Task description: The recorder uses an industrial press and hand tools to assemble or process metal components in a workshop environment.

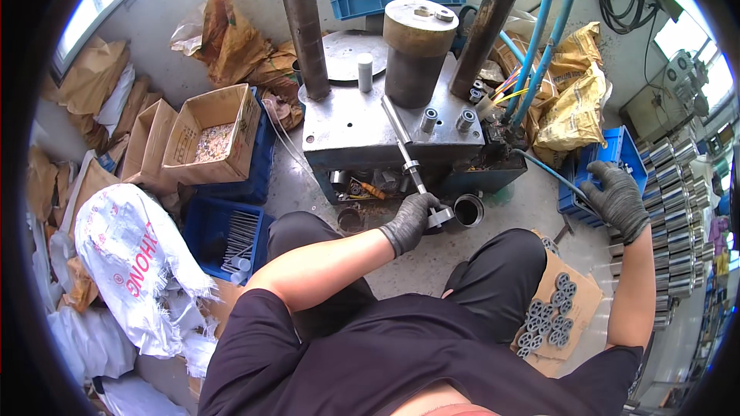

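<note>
My left hand [411, 221], in a dark glove, is shut on the lower end of a long metal rod [402, 146]. The rod slants up onto the grey steel base plate [347, 135] of a press. A short dark metal ring [468, 209] stands on the floor just right of that hand. Out to the right, my gloved right hand [617, 200] rests over the edge of a blue crate [617, 150], fingers spread, with nothing visible in it. Both knees in black trousers frame the floor in front of the press.
A thick steel cylinder [416, 50] and two dark columns rise from the press. Blue hoses [539, 31] run down its right side. Cardboard [574, 293] with several toothed metal parts lies by my right knee. Stacked metal cylinders [674, 208] stand at the right; a crate of rods [231, 235], boxes and sacks at the left.
</note>
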Available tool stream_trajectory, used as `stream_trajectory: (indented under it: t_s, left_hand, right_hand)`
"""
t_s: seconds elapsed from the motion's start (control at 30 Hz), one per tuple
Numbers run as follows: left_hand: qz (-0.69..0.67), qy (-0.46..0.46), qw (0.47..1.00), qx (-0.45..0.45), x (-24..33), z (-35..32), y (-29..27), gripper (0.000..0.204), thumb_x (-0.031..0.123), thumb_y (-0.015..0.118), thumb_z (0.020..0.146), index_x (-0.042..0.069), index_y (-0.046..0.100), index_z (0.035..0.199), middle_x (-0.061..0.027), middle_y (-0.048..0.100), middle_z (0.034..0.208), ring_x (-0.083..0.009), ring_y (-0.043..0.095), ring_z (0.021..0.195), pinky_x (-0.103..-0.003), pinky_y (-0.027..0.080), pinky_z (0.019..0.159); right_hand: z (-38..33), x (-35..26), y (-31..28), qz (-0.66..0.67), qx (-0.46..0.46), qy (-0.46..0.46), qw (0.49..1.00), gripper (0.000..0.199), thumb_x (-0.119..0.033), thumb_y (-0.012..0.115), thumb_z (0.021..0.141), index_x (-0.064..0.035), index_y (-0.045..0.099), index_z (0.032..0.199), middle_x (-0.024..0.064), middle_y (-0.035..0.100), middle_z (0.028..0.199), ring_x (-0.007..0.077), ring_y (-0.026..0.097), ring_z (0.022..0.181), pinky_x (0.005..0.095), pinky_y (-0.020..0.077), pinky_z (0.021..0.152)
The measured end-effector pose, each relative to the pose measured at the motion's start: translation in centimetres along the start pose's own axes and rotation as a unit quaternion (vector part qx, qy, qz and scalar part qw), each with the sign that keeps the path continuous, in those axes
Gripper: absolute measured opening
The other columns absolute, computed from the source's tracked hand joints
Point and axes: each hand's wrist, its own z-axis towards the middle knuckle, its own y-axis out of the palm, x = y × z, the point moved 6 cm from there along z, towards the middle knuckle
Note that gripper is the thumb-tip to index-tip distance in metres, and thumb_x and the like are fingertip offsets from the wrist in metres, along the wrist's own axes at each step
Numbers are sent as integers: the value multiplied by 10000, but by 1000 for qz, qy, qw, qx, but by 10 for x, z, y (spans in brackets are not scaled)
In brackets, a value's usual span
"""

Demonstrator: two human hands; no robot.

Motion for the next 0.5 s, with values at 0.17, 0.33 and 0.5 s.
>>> stream_trajectory:
  t_s: [0.17, 0.33, 0.5]
  left_hand:
    - [19, -23, 999, -13, -11, -5, 7, 220, 161, 625, 891, 34, 617, 1071, -128, 727, 1007, -249, 741, 898, -426, 632, 772]
    - [39, -38, 998, -19, -17, 2, 7, 240, 162, 621, 903, 27, 610, 1100, -138, 736, 1005, -253, 746, 887, -423, 629, 770]
    - [22, -26, 999, 6, -16, 10, 5, 235, 153, 617, 904, 24, 583, 1098, -142, 720, 995, -274, 751, 861, -438, 633, 750]
  right_hand:
    - [-7, 14, 21, 145, -85, 65, 984, 383, -274, 747, 904, -47, 700, 1209, 208, 733, 1047, 409, 709, 966, 475, 560, 877]
    - [-2, -5, 20, 54, -76, 10, 996, 360, -266, 721, 898, -52, 699, 1188, 206, 727, 1051, 402, 704, 989, 478, 554, 877]
    - [-3, -11, 18, 44, -40, 10, 998, 384, -280, 743, 892, -37, 704, 1187, 206, 726, 1045, 402, 703, 990, 478, 556, 879]
